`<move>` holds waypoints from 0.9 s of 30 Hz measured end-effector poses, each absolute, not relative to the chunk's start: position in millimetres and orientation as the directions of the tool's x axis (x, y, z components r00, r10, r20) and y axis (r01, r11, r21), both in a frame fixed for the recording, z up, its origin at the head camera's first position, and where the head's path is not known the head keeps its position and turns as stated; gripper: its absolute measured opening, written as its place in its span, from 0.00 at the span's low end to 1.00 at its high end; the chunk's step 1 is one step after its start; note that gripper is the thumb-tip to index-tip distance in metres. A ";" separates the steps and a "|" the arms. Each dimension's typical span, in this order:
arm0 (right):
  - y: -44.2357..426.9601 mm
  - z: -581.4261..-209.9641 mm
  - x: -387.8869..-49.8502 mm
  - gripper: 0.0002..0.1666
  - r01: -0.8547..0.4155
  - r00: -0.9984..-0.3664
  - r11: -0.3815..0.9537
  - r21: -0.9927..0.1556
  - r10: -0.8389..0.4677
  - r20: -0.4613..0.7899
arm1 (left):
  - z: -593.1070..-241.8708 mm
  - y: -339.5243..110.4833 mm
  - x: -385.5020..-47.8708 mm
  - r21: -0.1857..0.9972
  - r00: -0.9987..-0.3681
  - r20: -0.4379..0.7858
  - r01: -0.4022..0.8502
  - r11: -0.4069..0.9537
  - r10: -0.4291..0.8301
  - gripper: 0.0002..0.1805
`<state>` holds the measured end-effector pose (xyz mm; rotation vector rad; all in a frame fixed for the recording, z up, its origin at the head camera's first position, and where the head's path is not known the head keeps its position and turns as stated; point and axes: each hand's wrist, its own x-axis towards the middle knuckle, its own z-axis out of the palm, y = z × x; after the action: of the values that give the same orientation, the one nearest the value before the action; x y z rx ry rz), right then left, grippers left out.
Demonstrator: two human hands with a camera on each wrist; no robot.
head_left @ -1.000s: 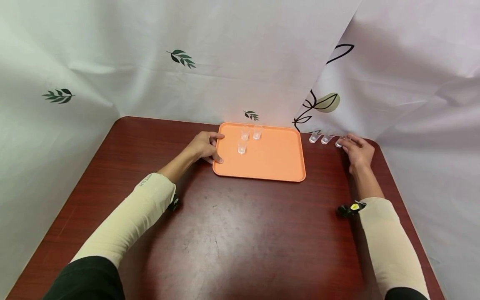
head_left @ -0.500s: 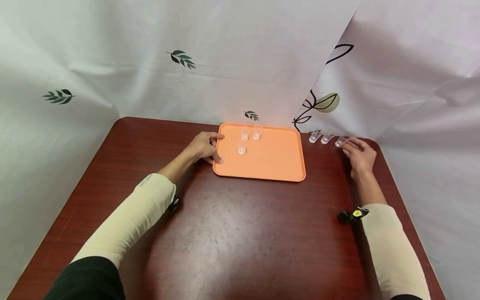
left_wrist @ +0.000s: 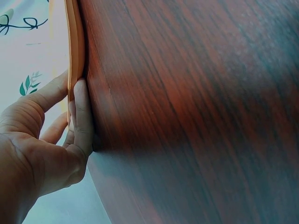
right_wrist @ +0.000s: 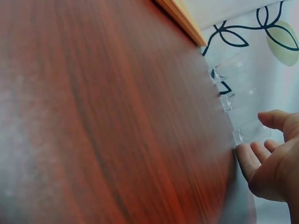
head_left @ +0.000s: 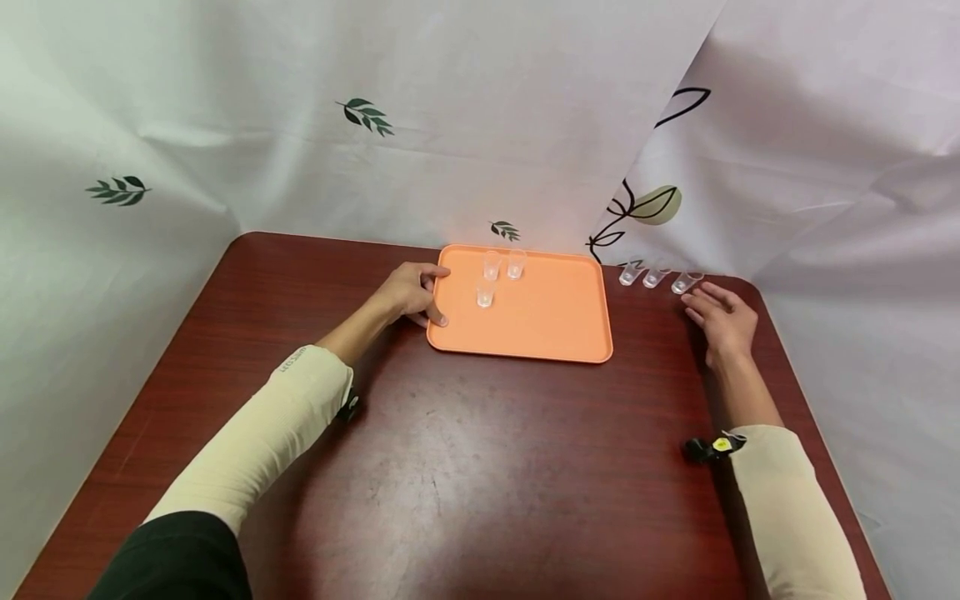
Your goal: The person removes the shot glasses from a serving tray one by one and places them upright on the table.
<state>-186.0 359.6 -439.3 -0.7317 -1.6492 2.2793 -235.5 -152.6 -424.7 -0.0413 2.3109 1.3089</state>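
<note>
In the head view an orange tray (head_left: 525, 325) lies at the table's back edge with three clear cups on its left part, one of them a front cup (head_left: 485, 297). My left hand (head_left: 408, 292) grips the tray's left rim, thumb on top; the left wrist view shows fingers (left_wrist: 81, 112) along its side. Three more clear cups stand in a row right of the tray. By the rightmost cup (head_left: 684, 283) is my right hand (head_left: 726, 323), fingers relaxed and apart. In the right wrist view that hand (right_wrist: 275, 163) is beside the nearest cup (right_wrist: 238, 136), holding nothing.
The dark red-brown table (head_left: 480, 450) has rounded back corners. A white cloth (head_left: 420, 167) with leaf prints hangs directly behind the table and along its sides. The middle cup (head_left: 652, 278) and left cup (head_left: 628, 273) of the row stand near the back edge.
My right hand has let go of the rightmost cup and drawn back slightly toward the right and front. The left hand and the tray stay in place.
</note>
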 end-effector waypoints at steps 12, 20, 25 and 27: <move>351.0 -441.4 -168.4 0.19 0.100 -0.902 -0.332 -0.938 0.367 -0.226 | -422.8 -151.3 -233.9 0.805 -0.883 -0.421 -0.258 0.534 0.208 0.56; 342.1 -445.9 -158.3 0.14 0.090 -0.935 -0.328 -0.940 0.297 -0.193 | -424.8 -151.9 -234.4 0.804 -0.888 -0.413 -0.252 0.539 0.201 0.56; 336.0 -448.3 -154.6 0.14 0.076 -0.952 -0.319 -0.945 0.258 -0.163 | -426.9 -153.1 -235.4 0.806 -0.889 -0.409 -0.245 0.539 0.206 0.56; 333.4 -448.7 -153.7 0.14 0.075 -0.957 -0.306 -0.949 0.246 -0.155 | -427.0 -153.0 -235.8 0.808 -0.889 -0.408 -0.245 0.536 0.207 0.56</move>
<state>-153.7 333.4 -448.7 -0.4150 -1.7826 2.4199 -235.8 -153.0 -427.0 -0.0305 2.3171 1.3207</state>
